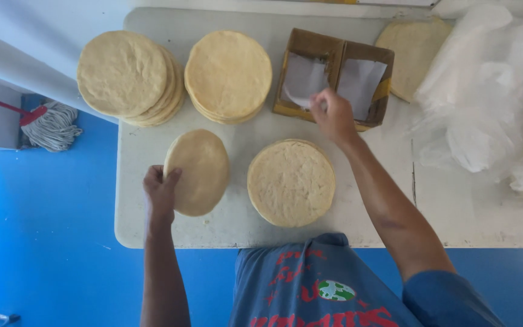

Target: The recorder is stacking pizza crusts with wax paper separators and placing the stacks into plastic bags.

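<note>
Two white paper sheets [328, 82] in cardboard box [334, 48], right hand [332, 115] on one.

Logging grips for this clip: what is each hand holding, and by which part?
The left hand grips a flat dough round by its left edge. The right hand pinches a white paper sheet at its lower edge, in the cardboard box.

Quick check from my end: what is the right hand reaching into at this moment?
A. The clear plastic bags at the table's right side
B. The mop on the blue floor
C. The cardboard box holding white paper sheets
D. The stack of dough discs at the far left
C: the right hand is at the cardboard box, its fingers pinching a white paper sheet, while the left hand holds a dough disc.
</note>
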